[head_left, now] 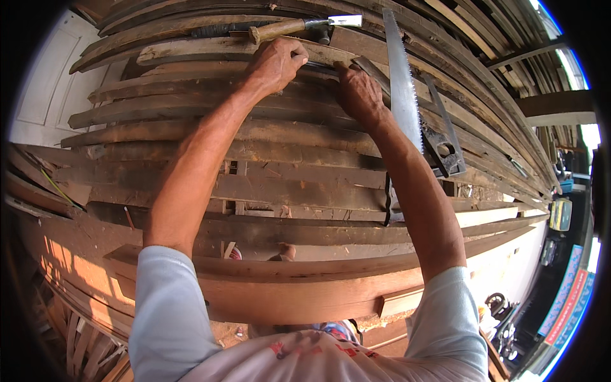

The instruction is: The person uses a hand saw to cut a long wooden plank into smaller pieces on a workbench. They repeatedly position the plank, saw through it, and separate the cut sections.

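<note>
Both hands work at the far side of a big stack of old planks, on one worn, greyish strip of wood that lies across the top of the stack. The left hand is curled over the edge of this strip, with the fingers bent narrow around something dark and thin; I cannot tell exactly what it is. The right hand presses just beside it, its fingers closed down on the same spot, near the end of the strip. The work seems to be in an early stage: the strip looks uncut, no fresh saw line or sawdust shows on it, and the tools lie unused. A hammer with a wooden handle rests just behind the strip, a hand saw lies to the right with its teeth toward the hands, and a metal square lies beside the saw. The strip itself is rough, weathered, with an uneven edge and a pale, dry surface.
</note>
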Demonstrator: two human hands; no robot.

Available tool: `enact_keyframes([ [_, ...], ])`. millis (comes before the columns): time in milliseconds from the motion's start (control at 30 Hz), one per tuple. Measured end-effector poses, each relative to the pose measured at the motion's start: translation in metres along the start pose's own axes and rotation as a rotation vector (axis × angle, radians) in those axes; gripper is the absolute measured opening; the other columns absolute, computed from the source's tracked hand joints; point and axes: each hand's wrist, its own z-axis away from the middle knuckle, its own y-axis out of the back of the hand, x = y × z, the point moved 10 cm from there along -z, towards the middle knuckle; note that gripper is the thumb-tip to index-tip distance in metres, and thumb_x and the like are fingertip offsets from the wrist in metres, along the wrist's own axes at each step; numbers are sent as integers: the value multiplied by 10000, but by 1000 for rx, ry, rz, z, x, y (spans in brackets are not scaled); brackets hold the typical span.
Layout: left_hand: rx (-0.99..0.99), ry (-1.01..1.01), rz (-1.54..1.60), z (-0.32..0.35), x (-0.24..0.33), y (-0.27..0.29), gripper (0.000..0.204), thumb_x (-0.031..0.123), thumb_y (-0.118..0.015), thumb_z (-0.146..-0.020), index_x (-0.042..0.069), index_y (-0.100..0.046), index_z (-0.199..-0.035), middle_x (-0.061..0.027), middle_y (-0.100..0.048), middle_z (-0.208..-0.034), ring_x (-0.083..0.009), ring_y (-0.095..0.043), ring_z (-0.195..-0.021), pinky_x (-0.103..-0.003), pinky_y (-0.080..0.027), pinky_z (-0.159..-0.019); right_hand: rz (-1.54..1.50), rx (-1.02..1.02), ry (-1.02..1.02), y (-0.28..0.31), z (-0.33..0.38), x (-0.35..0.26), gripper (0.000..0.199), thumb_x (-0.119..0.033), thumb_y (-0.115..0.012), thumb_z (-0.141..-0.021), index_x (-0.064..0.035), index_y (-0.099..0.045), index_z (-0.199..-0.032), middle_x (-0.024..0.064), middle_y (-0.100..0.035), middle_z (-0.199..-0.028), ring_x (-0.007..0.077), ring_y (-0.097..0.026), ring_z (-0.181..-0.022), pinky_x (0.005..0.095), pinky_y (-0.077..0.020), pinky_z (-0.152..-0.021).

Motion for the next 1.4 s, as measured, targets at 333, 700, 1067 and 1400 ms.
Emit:
enact_keyframes([
  [333,-51,-306,204,114,185,58,392,376,-749,-1036,75,-772,-1287,-114,-779,-1143,-245,-720,-1079,-422,-587,-977,-203,378,15,183,159,-29,154,-133,-744,-988,-19,-665,-1053,240,-725,-936,391,-757,-831,519,-582,-749],
  [700,-401,-759,139,298,322,-153,631,371,-920,-885,49,-711,-1386,-169,-691,-1431,-375,-607,-1389,-499,-489,-1203,-691,827,-699,233,552,45,275,-234,-719,-1116,14,-756,-1228,52,-753,-951,110,-700,-785,262,-590,-715],
  [1067,-409,-1109,-55,359,366,-215,531,366,-844,-949,113,-737,-1403,-153,-679,-1460,-373,-585,-1409,-512,-478,-1178,-675,762,-781,175,711,-50,177,-10,-733,-1021,20,-739,-1196,131,-753,-988,192,-738,-817,319,-576,-698],
  [1400,-454,-1098,-15,360,359,-224,488,316,-792,-1003,148,-719,-1455,-118,-659,-1519,-380,-564,-1451,-526,-434,-1221,-586,662,-538,177,648,-123,348,42,-774,-900,-26,-711,-1236,181,-764,-1113,338,-774,-849,410,-612,-710],
])
